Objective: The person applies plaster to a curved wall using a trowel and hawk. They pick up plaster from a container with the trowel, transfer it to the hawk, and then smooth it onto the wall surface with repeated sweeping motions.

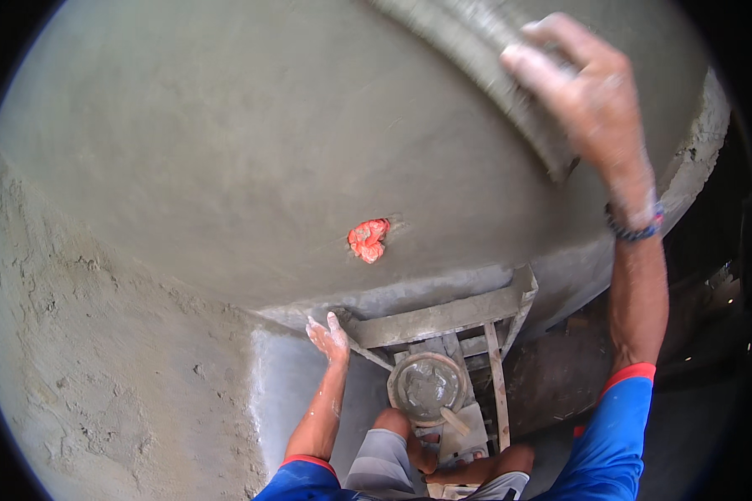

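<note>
Smooth, damp grey plaster (226,150) covers the wall in front of me. High on the right, my right hand (589,96) is closed round a long, cement-coated plastering straightedge (485,67). Its length lies along the plaster and looks curved in this view; its upper end runs out of the picture. Down at the left, my left hand (328,338) has its fingers and thumb apart and holds nothing. It is beside the left end of a cement-smeared wooden crosspiece (434,317). A crumpled orange-red plug (368,240) sits in the plaster between my hands.
Below the crosspiece, a round bucket (391,388) holds wet mortar, with a wooden-handled tool (454,420) at its rim. It stands among wooden scaffold parts (499,384) by my legs. Rougher plaster (100,351) covers the adjoining left wall. A broken wall edge (702,150) is at far right.
</note>
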A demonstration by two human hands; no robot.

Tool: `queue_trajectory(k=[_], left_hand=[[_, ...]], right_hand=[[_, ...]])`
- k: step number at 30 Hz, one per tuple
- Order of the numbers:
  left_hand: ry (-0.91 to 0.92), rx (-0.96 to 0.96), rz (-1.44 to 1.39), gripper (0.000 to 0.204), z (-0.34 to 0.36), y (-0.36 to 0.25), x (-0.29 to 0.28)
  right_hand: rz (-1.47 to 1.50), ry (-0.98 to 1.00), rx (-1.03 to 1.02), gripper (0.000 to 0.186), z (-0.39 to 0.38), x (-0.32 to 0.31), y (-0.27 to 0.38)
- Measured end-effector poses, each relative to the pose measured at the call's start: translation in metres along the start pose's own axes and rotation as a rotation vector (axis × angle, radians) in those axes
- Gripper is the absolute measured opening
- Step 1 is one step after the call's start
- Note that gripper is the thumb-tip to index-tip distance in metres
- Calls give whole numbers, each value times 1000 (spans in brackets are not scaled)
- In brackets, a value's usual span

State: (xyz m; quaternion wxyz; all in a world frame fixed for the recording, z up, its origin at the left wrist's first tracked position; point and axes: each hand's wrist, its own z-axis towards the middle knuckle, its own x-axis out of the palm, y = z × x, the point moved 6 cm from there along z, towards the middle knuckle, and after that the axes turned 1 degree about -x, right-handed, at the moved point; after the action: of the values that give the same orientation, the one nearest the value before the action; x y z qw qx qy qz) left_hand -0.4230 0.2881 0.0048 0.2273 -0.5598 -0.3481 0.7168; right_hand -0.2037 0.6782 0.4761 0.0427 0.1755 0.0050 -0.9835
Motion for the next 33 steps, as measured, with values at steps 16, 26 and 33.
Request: queue_trajectory(k=[16, 26, 33], left_hand=[[123, 314, -169, 29, 16, 36, 18], [57, 388, -254, 26, 17, 47, 25], [48, 406, -288, 25, 16, 45, 22]], right_hand=[[3, 11, -47, 28, -50, 16, 36], [-109, 380, -184, 30, -122, 71, 58], [-206, -107, -228, 29, 18, -22, 7]])
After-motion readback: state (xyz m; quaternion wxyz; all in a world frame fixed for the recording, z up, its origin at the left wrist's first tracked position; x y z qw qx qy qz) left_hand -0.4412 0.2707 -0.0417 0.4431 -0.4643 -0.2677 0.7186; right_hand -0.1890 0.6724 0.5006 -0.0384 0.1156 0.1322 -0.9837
